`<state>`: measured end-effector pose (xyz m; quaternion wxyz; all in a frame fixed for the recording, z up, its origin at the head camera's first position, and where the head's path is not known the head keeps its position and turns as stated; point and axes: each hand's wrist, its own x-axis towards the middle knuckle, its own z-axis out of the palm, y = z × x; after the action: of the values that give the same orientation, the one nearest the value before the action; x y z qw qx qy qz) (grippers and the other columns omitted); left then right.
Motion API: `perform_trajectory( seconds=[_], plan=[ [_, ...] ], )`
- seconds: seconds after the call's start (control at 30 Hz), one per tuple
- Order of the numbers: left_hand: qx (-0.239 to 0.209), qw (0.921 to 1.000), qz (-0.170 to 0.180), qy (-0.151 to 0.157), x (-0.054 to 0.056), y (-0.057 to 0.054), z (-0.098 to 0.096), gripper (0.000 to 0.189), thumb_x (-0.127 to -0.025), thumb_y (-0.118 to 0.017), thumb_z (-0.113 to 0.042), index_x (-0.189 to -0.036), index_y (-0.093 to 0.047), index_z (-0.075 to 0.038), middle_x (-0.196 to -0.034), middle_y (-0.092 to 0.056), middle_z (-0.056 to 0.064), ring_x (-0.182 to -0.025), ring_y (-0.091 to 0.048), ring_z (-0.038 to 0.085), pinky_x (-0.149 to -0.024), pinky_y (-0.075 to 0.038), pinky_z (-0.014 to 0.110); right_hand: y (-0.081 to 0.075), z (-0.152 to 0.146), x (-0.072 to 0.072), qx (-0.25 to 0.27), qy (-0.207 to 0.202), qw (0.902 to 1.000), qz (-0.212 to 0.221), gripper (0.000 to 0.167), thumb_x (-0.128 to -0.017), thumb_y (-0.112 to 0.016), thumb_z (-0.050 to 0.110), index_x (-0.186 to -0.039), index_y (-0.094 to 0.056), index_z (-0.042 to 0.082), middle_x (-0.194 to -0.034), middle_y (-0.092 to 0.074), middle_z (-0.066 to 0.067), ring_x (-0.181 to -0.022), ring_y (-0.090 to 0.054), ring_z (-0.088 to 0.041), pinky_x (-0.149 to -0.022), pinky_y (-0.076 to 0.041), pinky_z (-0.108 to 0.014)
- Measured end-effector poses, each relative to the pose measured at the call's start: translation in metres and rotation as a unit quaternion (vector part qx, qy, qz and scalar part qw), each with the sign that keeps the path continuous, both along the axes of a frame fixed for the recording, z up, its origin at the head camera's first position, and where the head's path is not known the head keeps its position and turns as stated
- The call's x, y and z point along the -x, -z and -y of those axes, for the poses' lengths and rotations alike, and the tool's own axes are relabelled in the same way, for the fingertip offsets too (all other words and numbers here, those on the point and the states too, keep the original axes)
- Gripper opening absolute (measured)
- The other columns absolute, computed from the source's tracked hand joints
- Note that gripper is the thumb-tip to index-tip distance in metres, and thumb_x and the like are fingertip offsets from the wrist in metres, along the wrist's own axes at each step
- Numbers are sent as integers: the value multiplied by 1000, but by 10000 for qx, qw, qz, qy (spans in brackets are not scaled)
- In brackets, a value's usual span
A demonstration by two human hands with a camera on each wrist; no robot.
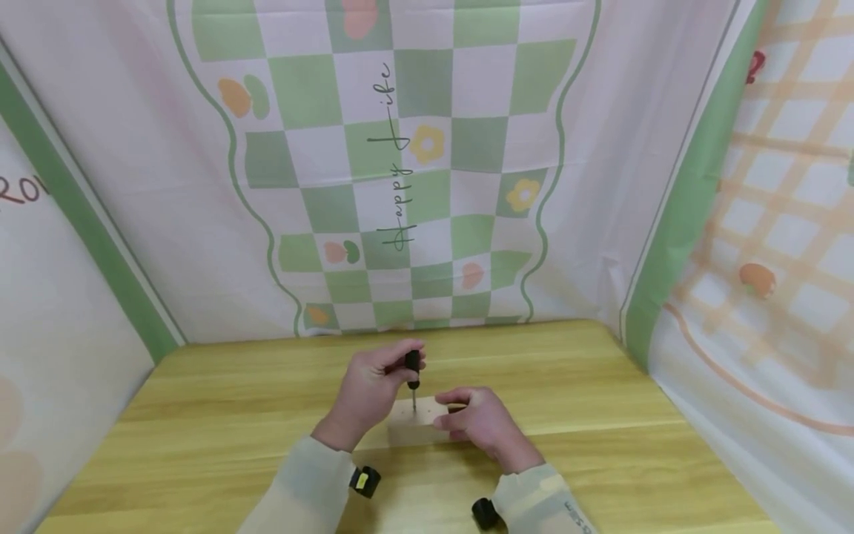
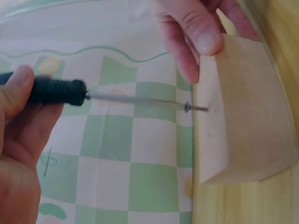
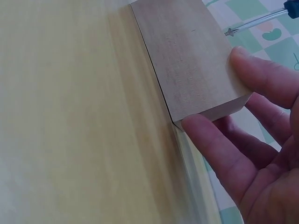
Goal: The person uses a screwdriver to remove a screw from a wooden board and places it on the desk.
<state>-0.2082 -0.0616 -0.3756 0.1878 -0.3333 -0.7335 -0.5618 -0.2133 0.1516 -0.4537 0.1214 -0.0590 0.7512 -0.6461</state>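
Note:
A small pale wooden block lies on the wooden table. My left hand grips a screwdriver by its black handle and holds it upright over the block. In the left wrist view its shaft meets a screw that stands partly sunk in the block's face. My right hand grips the block's right end, with its fingers over one side and the thumb on the other. The screwdriver tip shows beyond the block.
Cloth walls printed with green checks close in the table at the back and both sides. Bare tabletop stretches to the left and right of the block. Both wrists carry small black cameras.

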Motion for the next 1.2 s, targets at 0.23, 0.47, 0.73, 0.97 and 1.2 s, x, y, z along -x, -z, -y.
perform_trajectory(
  seconds=[0.23, 0.47, 0.73, 0.97, 1.2],
  plan=[
    [43, 9887, -1109, -1006, -5, 3, -12, 42, -77, -80, 10, -116, -75, -4, -98, -74, 9, -84, -72, 18, -74, -58, 26, -1, 0, 0, -111, 60, 9999, -36, 44, -78, -86, 10, -118, -71, 0, -124, -63, -15, -99, -64, -25, -75, -59, -41],
    [338, 9990, 108, 267, -2, -3, -1, 42, -86, -74, 7, -124, -70, -9, -115, -69, 5, -100, -67, 20, -83, -56, 30, -1, 1, 0, -139, 85, 9999, -1, 45, -78, -86, 11, -119, -71, 0, -123, -63, -15, -98, -65, -25, -74, -59, -40],
    [77, 9770, 1532, 1482, 5, -8, 9, 42, -93, -59, 14, -130, -65, -5, -111, -69, 15, -106, -66, 30, -88, -55, 37, -1, 1, -1, -93, 93, 9999, 30, 44, -77, -86, 9, -118, -71, -1, -118, -66, -15, -94, -66, -25, -73, -59, -41],
    [-240, 9881, 1280, 813, 4, -5, 4, 41, -87, -68, 12, -125, -70, -4, -108, -71, 14, -97, -71, 25, -83, -57, 35, -1, 2, -1, -137, 22, 9999, 17, 44, -78, -86, 10, -118, -71, 1, -123, -64, -14, -101, -64, -26, -74, -59, -40],
    [-416, 9987, -10, -290, -2, 1, -7, 41, -79, -78, 8, -118, -74, -4, -96, -75, 6, -84, -73, 21, -73, -59, 29, -1, 1, 0, -108, -21, 9999, 27, 44, -79, -85, 10, -119, -71, 0, -124, -63, -15, -104, -63, -27, -75, -59, -41]
  ],
)
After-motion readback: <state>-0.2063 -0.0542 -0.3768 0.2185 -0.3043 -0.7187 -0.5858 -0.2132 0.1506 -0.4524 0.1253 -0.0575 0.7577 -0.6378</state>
